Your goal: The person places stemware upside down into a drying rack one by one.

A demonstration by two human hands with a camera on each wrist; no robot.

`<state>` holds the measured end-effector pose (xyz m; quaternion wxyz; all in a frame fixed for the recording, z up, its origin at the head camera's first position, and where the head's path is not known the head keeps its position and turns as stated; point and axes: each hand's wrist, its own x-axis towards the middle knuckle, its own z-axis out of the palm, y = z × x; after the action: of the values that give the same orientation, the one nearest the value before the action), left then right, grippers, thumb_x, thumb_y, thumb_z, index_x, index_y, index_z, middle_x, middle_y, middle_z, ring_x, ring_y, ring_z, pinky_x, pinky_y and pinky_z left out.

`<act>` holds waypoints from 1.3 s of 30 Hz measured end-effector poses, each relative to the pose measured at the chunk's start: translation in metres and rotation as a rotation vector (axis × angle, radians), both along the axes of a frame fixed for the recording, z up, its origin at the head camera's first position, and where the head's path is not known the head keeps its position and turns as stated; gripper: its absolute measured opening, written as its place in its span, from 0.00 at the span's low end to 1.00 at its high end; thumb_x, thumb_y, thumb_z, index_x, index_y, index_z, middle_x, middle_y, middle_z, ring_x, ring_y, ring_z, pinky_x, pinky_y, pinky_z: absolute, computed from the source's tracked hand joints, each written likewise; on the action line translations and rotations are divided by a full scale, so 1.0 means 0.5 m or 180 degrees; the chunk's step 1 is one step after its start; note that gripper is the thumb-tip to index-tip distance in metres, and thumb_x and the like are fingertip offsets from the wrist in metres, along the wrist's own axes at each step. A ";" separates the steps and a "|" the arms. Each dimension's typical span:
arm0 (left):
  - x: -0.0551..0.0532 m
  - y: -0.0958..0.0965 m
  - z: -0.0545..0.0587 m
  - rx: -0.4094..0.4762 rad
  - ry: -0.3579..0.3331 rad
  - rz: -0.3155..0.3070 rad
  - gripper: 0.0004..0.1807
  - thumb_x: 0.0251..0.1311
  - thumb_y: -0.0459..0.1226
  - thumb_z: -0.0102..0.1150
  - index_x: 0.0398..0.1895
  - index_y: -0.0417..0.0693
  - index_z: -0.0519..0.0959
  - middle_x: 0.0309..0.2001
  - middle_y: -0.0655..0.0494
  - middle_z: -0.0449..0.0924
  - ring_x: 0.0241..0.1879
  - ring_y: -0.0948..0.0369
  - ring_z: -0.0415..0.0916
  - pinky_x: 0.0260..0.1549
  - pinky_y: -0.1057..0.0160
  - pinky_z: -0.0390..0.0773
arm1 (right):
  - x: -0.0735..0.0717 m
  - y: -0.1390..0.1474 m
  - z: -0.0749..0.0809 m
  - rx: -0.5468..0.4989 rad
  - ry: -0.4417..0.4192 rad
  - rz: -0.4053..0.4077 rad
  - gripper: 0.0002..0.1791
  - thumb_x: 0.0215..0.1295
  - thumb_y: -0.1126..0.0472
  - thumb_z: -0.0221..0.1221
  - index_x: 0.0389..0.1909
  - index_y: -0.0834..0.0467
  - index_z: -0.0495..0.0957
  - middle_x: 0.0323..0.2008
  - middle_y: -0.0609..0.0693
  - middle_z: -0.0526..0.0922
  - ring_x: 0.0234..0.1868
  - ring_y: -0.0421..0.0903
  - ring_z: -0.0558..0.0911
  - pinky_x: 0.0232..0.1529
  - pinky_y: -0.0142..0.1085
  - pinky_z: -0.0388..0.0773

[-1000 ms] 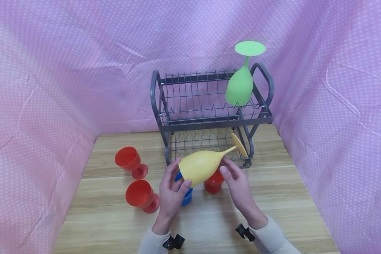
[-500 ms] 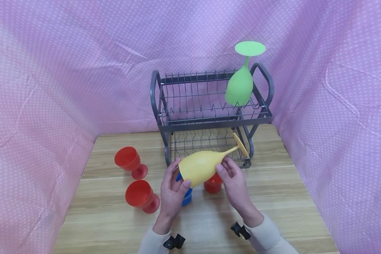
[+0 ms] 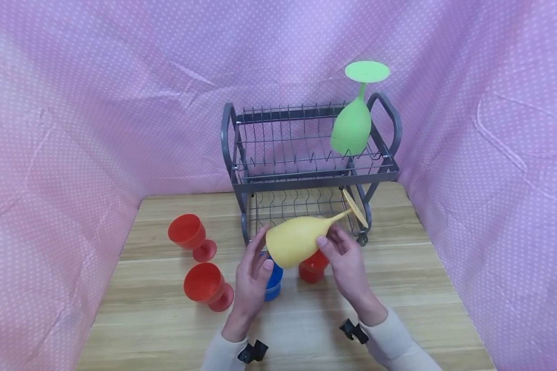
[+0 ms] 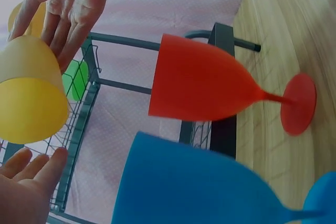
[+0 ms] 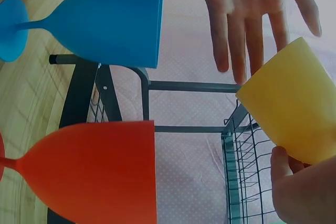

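A yellow plastic wine glass [image 3: 297, 241] hangs tilted over the table, its mouth toward the lower left and its foot toward the upper right. My right hand [image 3: 351, 273] grips it near where bowl meets stem, thumb on the near side. Beside the rim is my left hand [image 3: 249, 283], its fingers spread; the right wrist view shows these left-hand fingers [image 5: 245, 35] straight, and in the left wrist view a gap separates fingers and glass. Beneath, a blue wine glass [image 3: 274, 287] and a red wine glass [image 3: 312, 273] stand partly hidden.
A two-tier grey dish rack [image 3: 315, 181] stands at the back of the wooden table [image 3: 148, 330]. On its upper tier, at right, a green wine glass [image 3: 351, 128] sits upside down. Two more red wine glasses [image 3: 186, 232] stand at left. Pink dotted cloth [image 3: 120, 103] surrounds the table.
My left fingers have let go of the yellow wine glass's bowl. The right hand has closed its thumb onto the glass and shifted it slightly up and right.
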<state>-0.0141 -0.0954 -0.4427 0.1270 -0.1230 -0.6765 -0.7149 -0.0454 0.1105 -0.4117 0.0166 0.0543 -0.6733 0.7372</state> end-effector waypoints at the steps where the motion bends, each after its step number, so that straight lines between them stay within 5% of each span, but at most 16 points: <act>1: -0.001 -0.001 0.001 -0.0082 0.0040 0.0049 0.34 0.71 0.29 0.52 0.80 0.46 0.60 0.78 0.44 0.60 0.75 0.52 0.62 0.61 0.58 0.77 | -0.002 0.001 0.000 0.0018 0.0016 -0.0011 0.25 0.74 0.64 0.60 0.70 0.62 0.72 0.65 0.56 0.78 0.64 0.46 0.79 0.65 0.34 0.75; 10: -0.010 -0.024 0.016 -0.0821 0.0447 0.0545 0.34 0.69 0.36 0.53 0.79 0.49 0.64 0.77 0.54 0.65 0.73 0.55 0.67 0.62 0.50 0.76 | -0.011 0.015 0.003 0.0128 0.0093 -0.0085 0.26 0.73 0.64 0.62 0.70 0.62 0.72 0.64 0.54 0.79 0.64 0.47 0.79 0.63 0.33 0.76; 17: -0.026 -0.046 0.046 -0.1110 0.0677 0.0842 0.33 0.69 0.39 0.54 0.78 0.46 0.66 0.76 0.50 0.67 0.75 0.51 0.62 0.64 0.33 0.70 | -0.014 0.023 0.005 0.0107 0.0143 -0.0097 0.25 0.72 0.65 0.61 0.69 0.63 0.73 0.63 0.54 0.80 0.62 0.47 0.81 0.62 0.34 0.77; 27: -0.098 -0.086 0.122 -0.0970 0.1295 0.1278 0.36 0.75 0.58 0.47 0.70 0.38 0.73 0.68 0.43 0.75 0.69 0.50 0.71 0.68 0.56 0.72 | -0.017 0.029 0.007 0.0108 0.0123 -0.0123 0.25 0.72 0.66 0.61 0.68 0.65 0.73 0.62 0.52 0.80 0.61 0.46 0.80 0.61 0.33 0.78; 39: -0.180 -0.116 0.186 -0.0932 0.0799 0.1530 0.26 0.73 0.41 0.54 0.71 0.44 0.74 0.69 0.51 0.73 0.67 0.58 0.70 0.66 0.53 0.75 | -0.018 0.030 0.009 0.0134 0.0130 -0.0097 0.25 0.72 0.66 0.62 0.67 0.64 0.73 0.62 0.52 0.80 0.61 0.47 0.80 0.61 0.33 0.78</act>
<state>-0.1041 -0.1533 -0.3499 0.3561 -0.0638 -0.7610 -0.5385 -0.0543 0.1253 -0.4070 0.0403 0.0594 -0.6889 0.7213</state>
